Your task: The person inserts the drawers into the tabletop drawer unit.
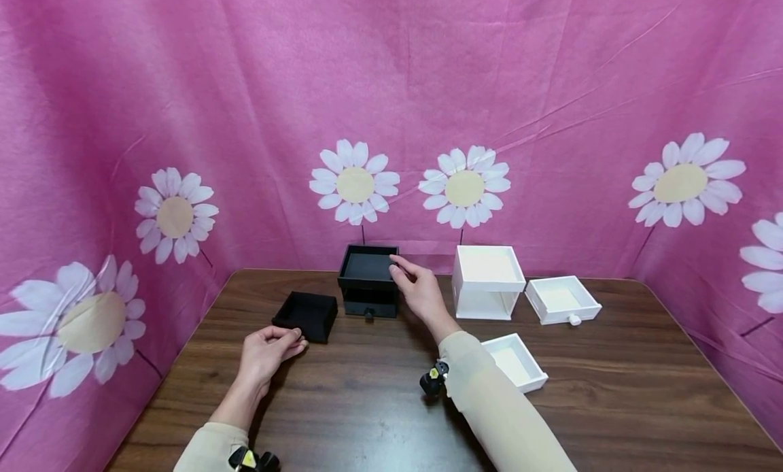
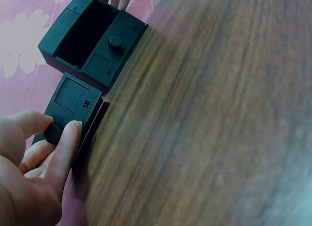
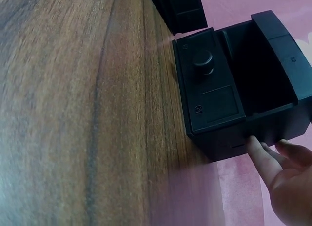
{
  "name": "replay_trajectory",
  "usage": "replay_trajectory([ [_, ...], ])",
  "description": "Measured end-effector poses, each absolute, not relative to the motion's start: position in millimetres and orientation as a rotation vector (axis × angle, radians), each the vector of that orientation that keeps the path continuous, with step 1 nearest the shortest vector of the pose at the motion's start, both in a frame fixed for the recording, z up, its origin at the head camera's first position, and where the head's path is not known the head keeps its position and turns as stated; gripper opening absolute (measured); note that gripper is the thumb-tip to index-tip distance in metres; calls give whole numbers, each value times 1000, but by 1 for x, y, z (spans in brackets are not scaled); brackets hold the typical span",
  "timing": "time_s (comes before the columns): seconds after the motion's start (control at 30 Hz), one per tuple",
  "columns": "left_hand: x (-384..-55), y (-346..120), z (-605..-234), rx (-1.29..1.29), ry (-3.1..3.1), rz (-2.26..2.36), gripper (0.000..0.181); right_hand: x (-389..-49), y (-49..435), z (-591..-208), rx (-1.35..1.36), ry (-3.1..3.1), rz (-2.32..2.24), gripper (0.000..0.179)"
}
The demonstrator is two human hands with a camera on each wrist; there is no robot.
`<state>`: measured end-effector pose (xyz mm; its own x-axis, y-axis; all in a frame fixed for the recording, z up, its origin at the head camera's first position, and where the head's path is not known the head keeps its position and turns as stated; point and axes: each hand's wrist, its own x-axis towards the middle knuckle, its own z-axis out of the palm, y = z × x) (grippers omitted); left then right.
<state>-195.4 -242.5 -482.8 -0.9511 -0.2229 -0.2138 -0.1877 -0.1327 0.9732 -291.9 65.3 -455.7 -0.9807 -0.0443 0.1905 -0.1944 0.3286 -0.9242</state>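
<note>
My left hand [image 1: 266,349] pinches the round knob [image 2: 52,134] of a black drawer [image 1: 306,315] between thumb and fingers. The drawer is pulled out, left of a small black cabinet [image 1: 369,281]. That cabinet has an open upper slot and a lower drawer [image 3: 207,80] fitted in with its knob [image 3: 203,61] showing. At the cabinet's right side is my right hand [image 1: 422,296]; its fairly straight fingers [image 3: 261,160] touch the side wall. Part of the right hand is outside the right wrist view.
Right of my right hand stands a white cabinet [image 1: 489,268] with an open front. One white drawer [image 1: 563,302] lies beside it, another white drawer [image 1: 535,383] nearer, partly behind my right sleeve. A pink flowered cloth [image 1: 391,84] surrounds the wooden table [image 1: 379,404].
</note>
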Motion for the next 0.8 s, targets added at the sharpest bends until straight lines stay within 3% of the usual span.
replay_trajectory([
  [0.8,-187,-226,-479,412,-1998,-2324,15,-291,63,-458,206,-2431,1727,39],
])
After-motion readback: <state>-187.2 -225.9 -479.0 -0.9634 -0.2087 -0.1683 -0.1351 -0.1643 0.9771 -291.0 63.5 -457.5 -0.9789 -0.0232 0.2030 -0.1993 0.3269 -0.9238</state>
